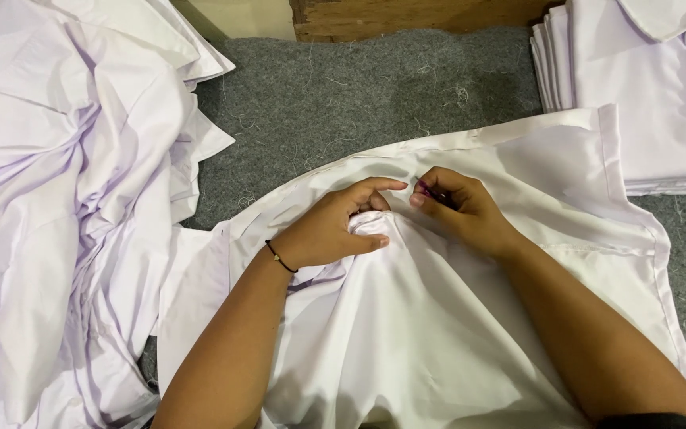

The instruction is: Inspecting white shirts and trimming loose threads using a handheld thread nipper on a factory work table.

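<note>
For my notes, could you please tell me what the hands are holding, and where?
The left hand pinches a bunched fold of the white shirt. The right hand grips a small purple tool, mostly hidden.

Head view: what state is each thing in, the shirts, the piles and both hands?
Shirt being worked on: spread flat on the grey felt table, bunched where the hands meet.
Left hand: grip closed on a fold of that shirt.
Right hand: pinching a small purple tool, resting on the shirt.
Left pile of shirts: loose, crumpled.
Right stack of shirts: neatly folded.
</note>
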